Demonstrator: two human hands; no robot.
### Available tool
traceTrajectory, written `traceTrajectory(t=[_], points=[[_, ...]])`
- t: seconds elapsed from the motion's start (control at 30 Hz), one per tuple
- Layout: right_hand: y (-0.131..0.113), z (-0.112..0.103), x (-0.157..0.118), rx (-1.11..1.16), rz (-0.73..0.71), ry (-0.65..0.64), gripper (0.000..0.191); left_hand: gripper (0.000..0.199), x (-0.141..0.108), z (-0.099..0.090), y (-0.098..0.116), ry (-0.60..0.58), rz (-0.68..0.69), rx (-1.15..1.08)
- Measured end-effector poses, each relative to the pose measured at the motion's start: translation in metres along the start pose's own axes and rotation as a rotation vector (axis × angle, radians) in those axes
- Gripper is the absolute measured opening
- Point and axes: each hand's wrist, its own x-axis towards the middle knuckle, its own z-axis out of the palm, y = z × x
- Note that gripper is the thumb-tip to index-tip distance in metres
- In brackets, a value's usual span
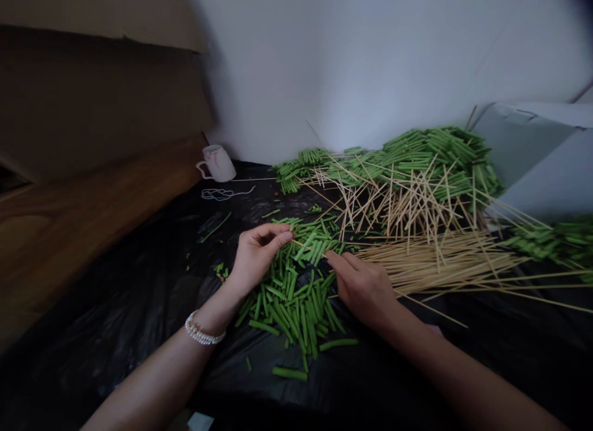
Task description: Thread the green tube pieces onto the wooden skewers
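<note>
My left hand, with a beaded bracelet on its wrist, is closed in a pinch at the left end of a thin bamboo skewer. Whether a bean piece is also between those fingertips I cannot tell. Closed around the skewer's other side is my right hand, its fingers partly hidden from above. Cut green bean pieces lie across the skewer between the hands, seemingly threaded on it. Directly below spreads a loose pile of cut green beans.
Black plastic sheeting covers the table. Loose bamboo skewers lie to the right. Behind them are heaped skewers loaded with beans. A white mug and a knotted white string sit at the back left, near cardboard.
</note>
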Motion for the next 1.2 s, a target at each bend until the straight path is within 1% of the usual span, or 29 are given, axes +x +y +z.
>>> traceTrajectory(t=[0.23,0.4,0.5,0.73,0.93,1.2], points=[[-0.001,0.003,-0.002,0.014,0.018,-0.032,0.034,0.024,-0.001,0.003,-0.004,0.003,0.015,0.042],[-0.001,0.005,-0.002,0.043,0.027,-0.043,0.033,0.026,0.0,0.004,-0.007,-0.029,-0.046,-0.032],[0.0,0.002,-0.001,0.057,0.03,-0.052,0.034,0.027,0.0,0.003,-0.005,-0.045,-0.068,-0.066],[0.002,0.0,0.001,0.061,0.028,-0.001,0.035,0.028,0.0,-0.001,0.004,-0.038,-0.043,-0.042],[0.001,0.0,0.0,0.063,0.026,-0.004,0.034,0.024,0.002,-0.002,0.0,-0.036,-0.039,0.009],[-0.002,-0.001,0.002,0.082,0.014,0.035,0.034,0.026,0.001,-0.001,-0.004,-0.09,-0.099,-0.103]])
